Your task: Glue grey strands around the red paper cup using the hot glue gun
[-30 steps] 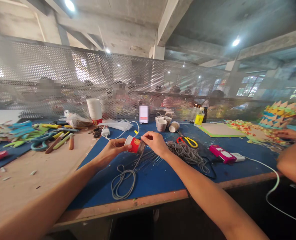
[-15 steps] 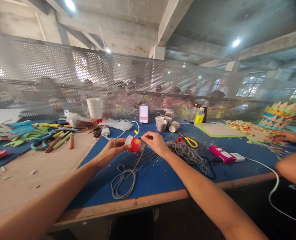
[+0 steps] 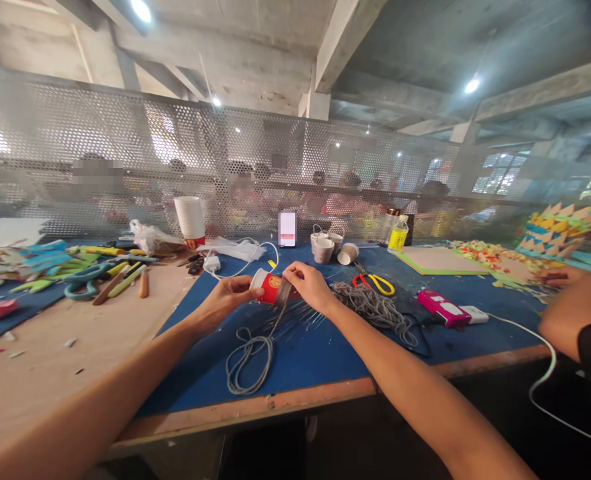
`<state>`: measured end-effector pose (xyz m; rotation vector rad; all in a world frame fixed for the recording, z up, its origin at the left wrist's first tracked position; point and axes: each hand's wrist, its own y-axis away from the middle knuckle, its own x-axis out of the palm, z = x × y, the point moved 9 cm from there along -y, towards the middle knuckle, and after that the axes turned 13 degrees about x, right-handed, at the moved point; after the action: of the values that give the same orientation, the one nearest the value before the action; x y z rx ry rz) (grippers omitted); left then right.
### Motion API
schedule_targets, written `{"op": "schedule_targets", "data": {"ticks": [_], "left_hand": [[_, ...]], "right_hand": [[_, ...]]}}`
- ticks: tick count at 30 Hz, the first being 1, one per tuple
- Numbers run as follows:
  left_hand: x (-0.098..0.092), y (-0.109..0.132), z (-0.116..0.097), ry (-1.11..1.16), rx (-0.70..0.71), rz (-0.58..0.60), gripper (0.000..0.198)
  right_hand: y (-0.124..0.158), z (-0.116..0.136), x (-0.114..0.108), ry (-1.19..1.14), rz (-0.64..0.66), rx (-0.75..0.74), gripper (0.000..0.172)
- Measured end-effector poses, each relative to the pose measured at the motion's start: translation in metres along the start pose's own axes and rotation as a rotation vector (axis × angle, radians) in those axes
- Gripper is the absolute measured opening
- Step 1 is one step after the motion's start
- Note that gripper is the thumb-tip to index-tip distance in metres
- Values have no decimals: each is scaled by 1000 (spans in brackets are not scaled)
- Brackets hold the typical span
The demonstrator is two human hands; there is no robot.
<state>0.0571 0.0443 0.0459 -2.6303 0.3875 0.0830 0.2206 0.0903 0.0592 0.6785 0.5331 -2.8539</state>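
1. One red-and-white paper cup, tipped sideways just above the blue-topped bench. The left hand is clamped on it near the white end.
2. The right hand has its fingertips pinched together on grey cord at the cup's other end (fuzzy spot, tbh). One loose coil of that cord lies in front.
3. One tangled grey pile sits to the right, plus thin wires, too many to count.
4. At least three small pale cups stand further back, and one lies on its side.
5. Two scissors: one with red-and-yellow handles, one with blue handles.
6. Labels: one gold round emblem on the cup, and one yellow-labelled bottle. Can't read either. One phone stands upright, its text too small.
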Motion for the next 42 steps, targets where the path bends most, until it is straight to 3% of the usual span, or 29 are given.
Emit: {"op": "schedule_targets", "data": {"ticks": [9, 17, 42], "left_hand": [[-6, 0, 5, 41, -14, -59, 24], [-1, 1, 3, 104, -19, -53, 26], [2, 0, -3, 81, 29, -17, 26]], "right_hand": [[8, 13, -3, 1, -63, -71, 20], [12, 19, -3, 81, -118, -132, 19], [7, 11, -3, 61, -127, -82, 17]]}}
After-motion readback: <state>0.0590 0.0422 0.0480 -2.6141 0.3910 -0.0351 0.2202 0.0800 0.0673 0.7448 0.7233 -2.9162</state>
